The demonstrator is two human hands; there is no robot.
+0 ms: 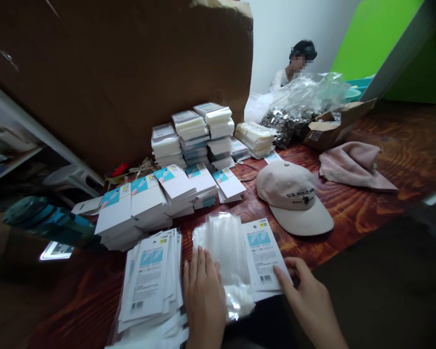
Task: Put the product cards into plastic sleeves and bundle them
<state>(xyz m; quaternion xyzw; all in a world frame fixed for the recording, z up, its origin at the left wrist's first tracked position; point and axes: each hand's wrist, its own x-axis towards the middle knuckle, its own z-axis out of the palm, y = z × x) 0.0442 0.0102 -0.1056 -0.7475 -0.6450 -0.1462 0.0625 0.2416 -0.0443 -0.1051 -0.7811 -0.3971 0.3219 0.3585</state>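
My left hand (204,291) lies with its fingers stretched out along the left edge of a stack of clear plastic bags (229,252). Between thumb and fingers, my right hand (307,293) grips the right edge of a printed backing card (258,247), which sits beside the bags. This card has blue pictures, small text and a barcode, with another white edge showing under it. Left of my left hand is a fanned pile of similar cards (150,271), some in clear sleeves. The fingertips of my right hand are partly hidden behind the card.
Stacks of white and blue cards (114,213) stand behind, with bundled packs (189,126) farther back. A beige cap (294,194), a pink cloth (352,165) and a cardboard box (334,128) occupy the right. A teal bottle (51,220) lies left. A person (283,77) sits beyond the plastic heap.
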